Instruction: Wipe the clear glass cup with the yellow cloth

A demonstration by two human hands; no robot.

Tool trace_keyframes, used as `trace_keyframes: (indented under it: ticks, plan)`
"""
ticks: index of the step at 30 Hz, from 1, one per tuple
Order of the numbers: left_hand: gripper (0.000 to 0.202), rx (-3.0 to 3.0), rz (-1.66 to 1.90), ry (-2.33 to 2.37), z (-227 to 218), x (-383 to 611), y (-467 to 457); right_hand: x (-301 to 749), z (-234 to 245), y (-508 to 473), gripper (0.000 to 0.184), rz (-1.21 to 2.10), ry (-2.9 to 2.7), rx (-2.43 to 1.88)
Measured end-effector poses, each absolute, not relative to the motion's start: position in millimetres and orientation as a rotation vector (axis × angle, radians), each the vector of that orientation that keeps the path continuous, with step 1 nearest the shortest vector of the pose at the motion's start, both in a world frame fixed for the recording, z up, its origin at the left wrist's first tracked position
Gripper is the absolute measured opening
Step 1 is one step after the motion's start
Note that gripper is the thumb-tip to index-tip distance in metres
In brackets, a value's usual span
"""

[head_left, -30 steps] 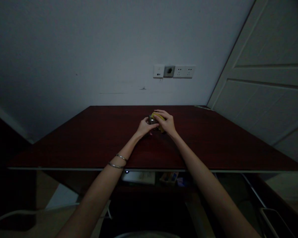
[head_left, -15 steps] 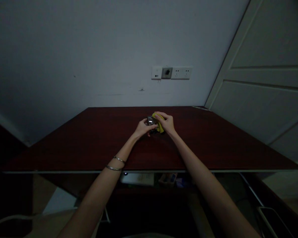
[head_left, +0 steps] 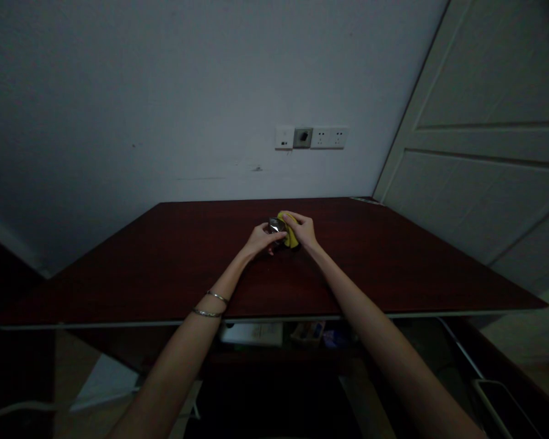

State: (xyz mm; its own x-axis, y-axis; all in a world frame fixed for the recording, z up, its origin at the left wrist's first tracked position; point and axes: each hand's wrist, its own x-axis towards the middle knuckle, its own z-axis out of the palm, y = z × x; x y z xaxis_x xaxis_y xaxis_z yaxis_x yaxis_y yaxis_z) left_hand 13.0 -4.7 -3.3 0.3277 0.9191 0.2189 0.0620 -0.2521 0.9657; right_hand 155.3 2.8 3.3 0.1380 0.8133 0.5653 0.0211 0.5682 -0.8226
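Dim wall [head_left: 119,79] fills the upper frame behind your dark red table [head_left: 165,268], with a socket strip [head_left: 321,138] right of upper centre and a pale door [head_left: 485,164] at upper right. Near mid-frame, your left hand [head_left: 258,239], silvery bangles [head_left: 207,314] on its forearm, grasps a shiny object [head_left: 276,225]. Your right hand [head_left: 305,231] clasps a yellow cloth [head_left: 291,237] against that object's right side; whether either touches the tabletop, you cannot tell.

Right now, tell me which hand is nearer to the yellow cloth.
Right. The right hand has the yellow cloth in its grip; the left hand is just left of the cloth, around a shiny object; whether it touches the cloth is unclear.
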Motion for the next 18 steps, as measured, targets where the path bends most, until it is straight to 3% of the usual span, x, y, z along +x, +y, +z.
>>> trace_keyframes:
  ticks: [7,18]
  plan:
    - [0.046,1.564,0.993,0.882,4.3,7.1,5.0,153.0,0.9,2.0,0.052,1.05,-1.316,-0.618]
    - [0.053,1.573,0.671,0.874,16.2,-7.9,27.2,151.1,-2.3,-0.3,0.088,0.588,-1.647,-0.742]
